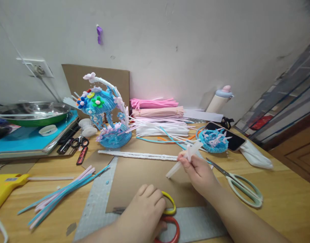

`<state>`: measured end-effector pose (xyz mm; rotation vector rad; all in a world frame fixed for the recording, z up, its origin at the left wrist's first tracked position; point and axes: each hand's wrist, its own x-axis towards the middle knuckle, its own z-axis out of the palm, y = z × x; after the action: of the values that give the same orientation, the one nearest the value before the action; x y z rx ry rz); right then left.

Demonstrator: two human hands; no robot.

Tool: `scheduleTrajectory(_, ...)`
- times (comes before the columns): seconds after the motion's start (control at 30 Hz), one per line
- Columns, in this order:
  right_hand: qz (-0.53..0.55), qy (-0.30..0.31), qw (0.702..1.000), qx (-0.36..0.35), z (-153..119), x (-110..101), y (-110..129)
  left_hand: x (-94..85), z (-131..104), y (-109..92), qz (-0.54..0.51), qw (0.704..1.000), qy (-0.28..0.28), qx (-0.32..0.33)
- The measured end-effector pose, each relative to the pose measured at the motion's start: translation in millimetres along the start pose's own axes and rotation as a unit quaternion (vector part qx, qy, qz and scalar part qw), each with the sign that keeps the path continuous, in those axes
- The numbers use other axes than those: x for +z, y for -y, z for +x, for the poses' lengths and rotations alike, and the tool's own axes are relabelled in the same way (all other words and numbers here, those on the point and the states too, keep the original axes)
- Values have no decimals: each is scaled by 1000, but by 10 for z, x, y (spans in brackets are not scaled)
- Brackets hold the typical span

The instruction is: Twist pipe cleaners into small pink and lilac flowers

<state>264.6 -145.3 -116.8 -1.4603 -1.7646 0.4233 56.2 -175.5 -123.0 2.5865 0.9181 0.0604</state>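
Note:
My right hand [201, 172] is closed around some translucent white glue sticks [173, 169], which poke out on both sides of the fingers above a brown cardboard sheet [142, 179]. Lower down, my left hand [147, 211] curls over a pair of scissors with one yellow and one red handle loop [173, 201]. Their dark blades point left and are partly covered by the hand. White fuzzy stems [137, 155] lie across the cardboard's far edge. To the right rest pale green scissors [243, 189], blades towards the back.
A blue pipe-cleaner jellyfish piece [101, 101] stands at the back left. Bundles of pink and white stems [160, 128] lie by the wall. A yellow glue gun [8, 189] and loose stems [66, 194] are left; a phone [228, 136] and bottle [218, 99] are back right.

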Motion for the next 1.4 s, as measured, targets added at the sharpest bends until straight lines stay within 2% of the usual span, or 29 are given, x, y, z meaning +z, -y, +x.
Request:
scheduleTrajectory(0.07,2,-9,1000,3,1,5,-22,12,13,21,11,1000,-16,6)
scheduleTrajectory(0.13,8,-22,1000,14,13,-1,-48,-34,29,81,-2,998,-59,-16)
scheduleTrajectory(0.23,14,-37,999,37,52,-9,-90,-221,103,228,-27,985,-159,-56)
scheduleTrajectory(0.3,17,-44,998,42,65,-6,-103,-398,220,333,14,977,-205,-53)
scheduleTrajectory(0.4,24,-54,998,33,26,2,-72,-635,518,456,75,975,-207,-21)
scheduleTrajectory(0.47,35,-57,998,-2,-33,2,-20,-710,771,522,91,976,-199,-3)
scheduleTrajectory(0.53,48,-40,996,-65,-92,-2,38,-702,1018,595,101,978,-184,13)
scheduleTrajectory(0.6,45,5,993,-113,-128,-3,78,-636,1213,684,105,979,-173,16)
scheduleTrajectory(0.7,23,54,992,-115,-124,10,76,-511,1347,804,89,981,-172,3)
scheduleTrajectory(0.8,15,44,994,-100,-91,24,34,-428,1298,799,47,978,-199,-30)
scheduleTrajectory(0.93,31,27,992,-115,-97,12,26,-358,1033,506,-51,970,-230,-57)
scheduleTrajectory(1.03,51,11,989,-135,-136,11,68,-266,714,206,-136,969,-204,-43)
scheduleTrajectory(1.13,51,48,985,-157,-184,42,128,-150,385,17,-191,967,-165,-32)
scheduleTrajectory(1.17,49,63,983,-165,-202,56,150,-113,298,-11,-248,956,-147,-49)
scheduleTrajectory(1.23,52,79,980,-175,-241,77,198,-42,180,-25,-295,944,-132,-68)
scheduleTrajectory(1.4,99,53,979,-169,-327,105,258,125,119,38,-301,942,-140,-53)
